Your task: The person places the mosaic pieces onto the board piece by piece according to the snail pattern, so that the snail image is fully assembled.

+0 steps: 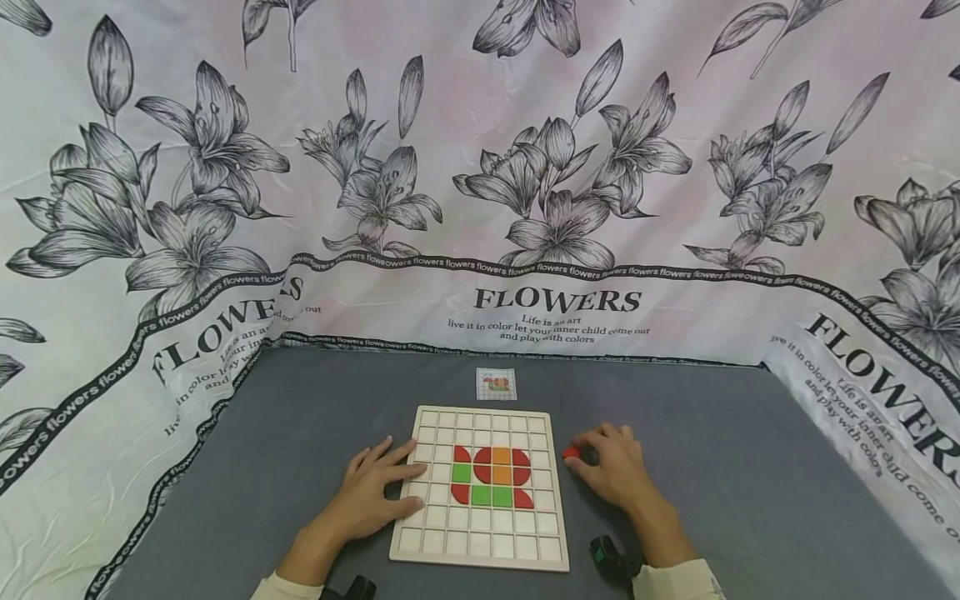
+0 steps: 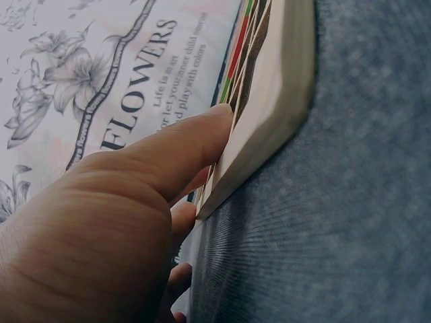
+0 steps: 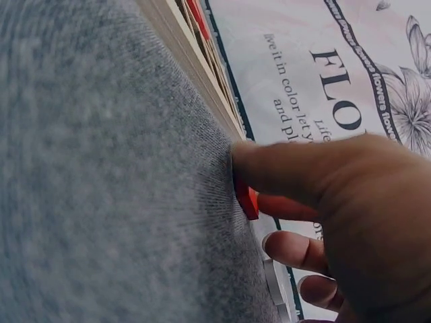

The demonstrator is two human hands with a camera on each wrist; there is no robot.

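A square wooden grid board (image 1: 442, 542) lies on the table with red, orange and green tiles (image 1: 491, 477) in its middle cells. The left hand (image 1: 367, 492) rests at the board's left edge, its fingers spread and the thumb on the rim. In the left wrist view, the thumb (image 2: 195, 138) touches the board's pale side. Just right of the board, the right hand (image 1: 615, 467) pinches a small red tile (image 1: 572, 452) low over the cloth. The right wrist view shows this red tile (image 3: 246, 198) at the thumb and forefinger; its full shape is hidden.
A small picture card (image 1: 496, 384) with a coloured grid design lies behind the board. Grey cloth (image 1: 337, 400) covers the table, and a flower-printed sheet (image 1: 555, 308) hangs around its back and sides. A pale object (image 3: 275, 282), partly hidden, shows beyond the right fingers.
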